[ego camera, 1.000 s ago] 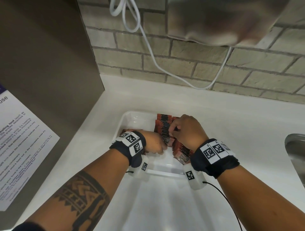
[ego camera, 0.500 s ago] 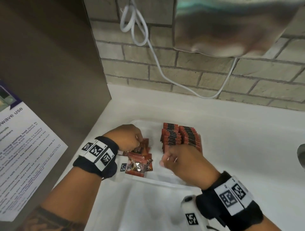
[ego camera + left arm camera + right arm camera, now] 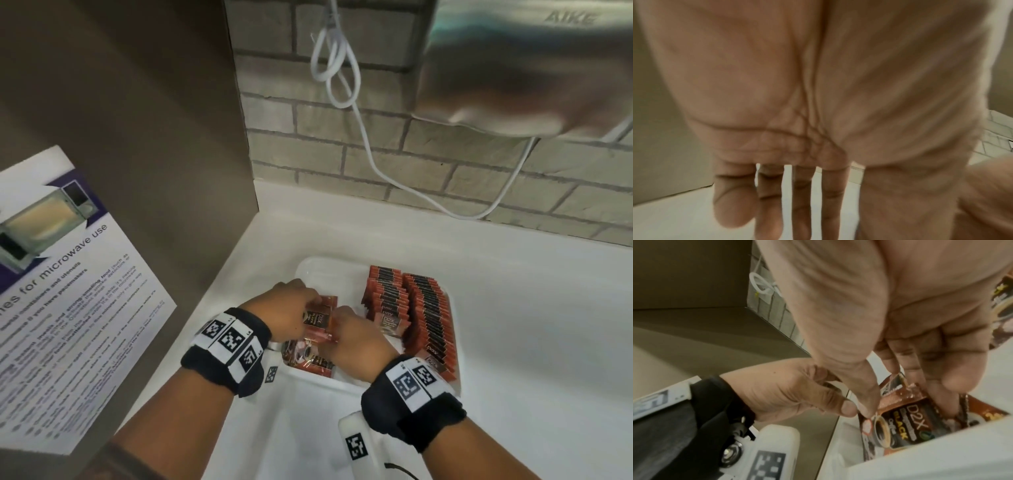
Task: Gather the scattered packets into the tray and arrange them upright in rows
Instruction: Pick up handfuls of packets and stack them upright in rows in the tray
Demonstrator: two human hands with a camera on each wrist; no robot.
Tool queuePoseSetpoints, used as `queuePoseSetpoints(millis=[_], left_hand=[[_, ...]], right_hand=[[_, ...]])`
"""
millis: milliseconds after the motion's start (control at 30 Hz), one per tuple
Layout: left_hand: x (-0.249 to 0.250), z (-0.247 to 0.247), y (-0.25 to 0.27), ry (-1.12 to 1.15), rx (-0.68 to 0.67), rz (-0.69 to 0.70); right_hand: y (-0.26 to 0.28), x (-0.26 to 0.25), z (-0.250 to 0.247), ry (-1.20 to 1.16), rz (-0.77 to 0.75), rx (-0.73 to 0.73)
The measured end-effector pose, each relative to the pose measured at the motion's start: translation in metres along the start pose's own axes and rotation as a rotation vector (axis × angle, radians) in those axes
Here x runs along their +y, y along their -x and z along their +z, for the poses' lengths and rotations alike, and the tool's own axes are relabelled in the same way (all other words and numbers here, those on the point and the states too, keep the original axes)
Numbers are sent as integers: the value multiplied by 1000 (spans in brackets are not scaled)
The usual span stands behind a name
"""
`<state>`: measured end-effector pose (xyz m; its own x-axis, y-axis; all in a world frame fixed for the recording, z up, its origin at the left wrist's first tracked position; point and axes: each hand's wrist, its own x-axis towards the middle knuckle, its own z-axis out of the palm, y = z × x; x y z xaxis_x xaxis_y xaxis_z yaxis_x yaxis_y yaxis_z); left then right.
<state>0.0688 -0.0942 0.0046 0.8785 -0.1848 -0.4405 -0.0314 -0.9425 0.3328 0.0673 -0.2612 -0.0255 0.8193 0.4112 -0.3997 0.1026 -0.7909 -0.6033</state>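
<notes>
A white tray (image 3: 310,270) sits on the counter. Two rows of red-brown packets (image 3: 388,301) (image 3: 430,318) stand upright along its right side. Several loose packets (image 3: 308,361) lie flat in its near left corner. Between my hands one D2X packet (image 3: 320,320) (image 3: 900,423) is lifted on edge. My right hand (image 3: 352,339) (image 3: 906,404) pinches it between thumb and fingers. My left hand (image 3: 294,305) (image 3: 793,391) pinches its left edge, thumb against it. The left wrist view shows only my blurred palm and fingers (image 3: 799,203), no packet.
A brown panel with a microwave notice (image 3: 68,308) rises close on the left. Behind the tray is a brick wall with a looped white cable (image 3: 373,161) and a steel hand dryer (image 3: 513,68). White counter (image 3: 531,342) spreads to the right.
Both hands left the upright rows. My left hand went to the loose packets at the tray's left and raised one; my right hand followed leftward and took hold of the same packet.
</notes>
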Motion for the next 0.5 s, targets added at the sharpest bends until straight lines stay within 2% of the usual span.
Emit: queuePoseSetpoints(millis=[167, 500], left_hand=[[1, -4, -3, -46, -105, 20], [-4, -5, -7, -86, -111, 52]], right_hand=[[-11, 1, 6, -80, 15, 47], [-16, 16, 13, -244, 44, 29]])
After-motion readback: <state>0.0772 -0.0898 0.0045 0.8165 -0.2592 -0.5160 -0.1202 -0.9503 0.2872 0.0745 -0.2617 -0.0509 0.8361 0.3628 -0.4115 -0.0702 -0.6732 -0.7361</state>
